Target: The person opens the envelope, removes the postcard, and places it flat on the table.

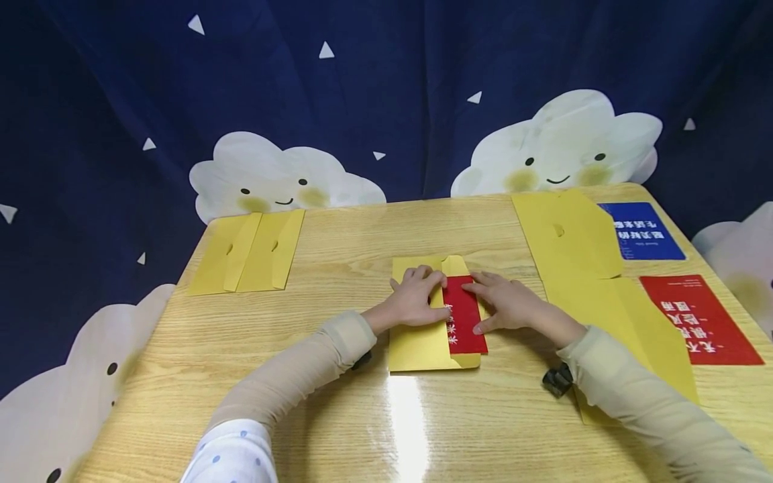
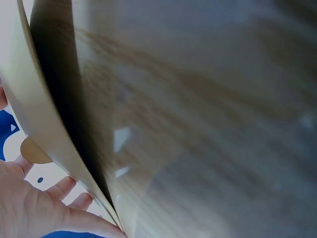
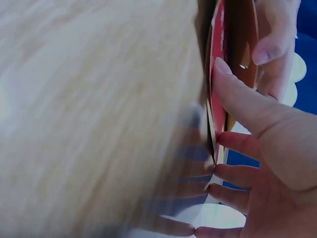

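Note:
A yellow paper envelope (image 1: pixel 417 352) lies mid-table with its flap on the right side turned out. A red card (image 1: pixel 468 315) with white lettering lies over the flap, its left part against or inside the envelope's mouth. My left hand (image 1: pixel 413 298) grips the envelope's upper layer near the mouth, which bows up in the left wrist view. The right hand (image 1: pixel 504 305) is at the card's right edge, fingers spread and thumb (image 3: pixel 230 82) touching the red surface. In the right wrist view a dark gap shows inside the envelope.
Two yellow envelopes (image 1: pixel 241 251) lie at the table's far left. More yellow envelopes (image 1: pixel 580 228) lie on the right, beside a blue card (image 1: pixel 646 231) and another red card (image 1: pixel 700 318). A dark blue curtain (image 1: pixel 374 80) with clouds hangs behind the wooden table (image 1: pixel 338 241).

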Tool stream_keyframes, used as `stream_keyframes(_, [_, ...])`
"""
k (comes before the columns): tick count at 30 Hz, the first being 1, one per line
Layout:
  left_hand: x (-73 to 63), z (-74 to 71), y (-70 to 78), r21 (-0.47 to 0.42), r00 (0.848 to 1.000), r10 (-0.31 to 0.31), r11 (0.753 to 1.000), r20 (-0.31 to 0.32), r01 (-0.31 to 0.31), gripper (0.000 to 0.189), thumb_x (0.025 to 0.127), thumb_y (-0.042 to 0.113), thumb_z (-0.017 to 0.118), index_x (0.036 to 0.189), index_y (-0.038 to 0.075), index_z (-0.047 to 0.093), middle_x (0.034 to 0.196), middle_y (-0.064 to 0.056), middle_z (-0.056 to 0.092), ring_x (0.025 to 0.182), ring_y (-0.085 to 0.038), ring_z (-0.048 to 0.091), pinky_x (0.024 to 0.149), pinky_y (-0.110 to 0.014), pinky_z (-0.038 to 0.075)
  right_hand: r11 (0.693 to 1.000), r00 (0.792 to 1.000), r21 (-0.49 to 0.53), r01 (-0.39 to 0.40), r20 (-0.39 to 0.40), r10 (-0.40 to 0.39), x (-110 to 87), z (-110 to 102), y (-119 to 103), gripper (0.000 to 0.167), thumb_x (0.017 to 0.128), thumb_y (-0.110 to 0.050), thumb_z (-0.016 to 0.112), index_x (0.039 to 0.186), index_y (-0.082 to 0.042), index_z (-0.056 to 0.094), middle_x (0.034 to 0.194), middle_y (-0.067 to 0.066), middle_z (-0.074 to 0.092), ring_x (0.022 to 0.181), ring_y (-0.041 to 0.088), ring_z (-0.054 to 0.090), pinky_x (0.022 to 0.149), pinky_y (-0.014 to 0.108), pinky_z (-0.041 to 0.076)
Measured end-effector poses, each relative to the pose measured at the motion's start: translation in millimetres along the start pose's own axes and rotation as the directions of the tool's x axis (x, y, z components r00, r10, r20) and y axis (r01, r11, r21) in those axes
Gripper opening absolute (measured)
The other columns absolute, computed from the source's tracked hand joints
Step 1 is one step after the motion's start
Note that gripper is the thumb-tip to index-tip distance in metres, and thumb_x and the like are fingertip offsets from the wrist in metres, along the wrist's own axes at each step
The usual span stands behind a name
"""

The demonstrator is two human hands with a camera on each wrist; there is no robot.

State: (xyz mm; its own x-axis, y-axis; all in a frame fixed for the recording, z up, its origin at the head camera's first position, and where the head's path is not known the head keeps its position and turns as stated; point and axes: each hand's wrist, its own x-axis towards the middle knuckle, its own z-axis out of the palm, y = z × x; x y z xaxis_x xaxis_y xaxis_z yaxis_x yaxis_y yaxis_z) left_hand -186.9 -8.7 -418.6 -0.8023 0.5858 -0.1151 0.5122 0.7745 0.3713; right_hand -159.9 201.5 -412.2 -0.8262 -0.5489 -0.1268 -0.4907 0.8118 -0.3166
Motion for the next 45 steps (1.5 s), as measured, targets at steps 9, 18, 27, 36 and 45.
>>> stream_keyframes(9, [0.6, 0.0, 0.1, -0.018, 1.000, -0.003, 1.000, -0.001, 0.003, 0.039, 0.079, 0.042, 0.059, 0.109, 0.022, 0.045, 0.130, -0.010, 0.038, 0.119, -0.030, 0.033, 0.086, -0.073, 0.021, 0.986, 0.996, 0.169, 0.006, -0.086, 0.009, -3.7, -2.3, 6.9, 0.081, 0.064, -0.031, 0.082, 0.128, 0.003, 0.047, 0.127, 0.029, 0.043, 0.115, 0.046, 0.037, 0.091, 0.057, 0.034])
stream_keyframes(18, [-0.1, -0.5, -0.2, -0.022, 1.000, -0.008, 1.000, 0.005, 0.008, 0.037, 0.080, 0.043, 0.058, 0.108, 0.023, 0.044, 0.130, -0.009, 0.037, 0.120, -0.031, 0.032, 0.086, -0.073, 0.021, 0.910, 0.996, 0.412, -0.049, -0.050, 0.076, 0.3, -0.3, 11.2, 0.072, 0.065, -0.013, 0.079, 0.127, 0.003, 0.048, 0.121, 0.023, 0.049, 0.109, 0.037, 0.041, 0.090, 0.050, 0.035])
stream_keyframes(27, [-0.9, -1.8, 0.9, -0.021, 1.000, -0.009, 1.000, 0.011, 0.009, 0.037, 0.080, 0.043, 0.058, 0.107, 0.023, 0.044, 0.130, -0.010, 0.037, 0.120, -0.031, 0.032, 0.086, -0.073, 0.021, 0.809, 0.985, 0.572, -0.136, -0.006, 0.170, 5.1, 7.7, 13.1, 0.067, 0.068, -0.007, 0.074, 0.129, 0.001, 0.046, 0.127, 0.023, 0.045, 0.114, 0.036, 0.041, 0.097, 0.051, 0.030])
stream_keyframes(36, [-0.6, -0.9, 0.4, -0.028, 1.000, -0.011, 1.000, 0.009, 0.011, 0.036, 0.079, 0.042, 0.058, 0.107, 0.024, 0.044, 0.131, -0.010, 0.037, 0.121, -0.031, 0.032, 0.086, -0.073, 0.020, 0.768, 0.982, 0.627, -0.130, -0.023, 0.185, -0.1, 3.5, 16.2, 0.067, 0.069, -0.003, 0.073, 0.129, 0.006, 0.044, 0.098, 0.017, 0.053, 0.085, 0.026, 0.048, 0.067, 0.032, 0.043])
stream_keyframes(45, [-0.4, -0.3, -0.3, -0.031, 1.000, 0.000, 1.000, -0.003, 0.000, 0.037, 0.079, 0.044, 0.058, 0.106, 0.023, 0.045, 0.130, -0.010, 0.038, 0.119, -0.031, 0.032, 0.086, -0.074, 0.020, 0.710, 0.975, 0.686, -0.161, -0.001, 0.222, -7.0, -2.4, 19.7, 0.068, 0.072, -0.001, 0.071, 0.132, 0.007, 0.039, 0.107, 0.021, 0.053, 0.085, 0.025, 0.052, 0.067, 0.030, 0.046])
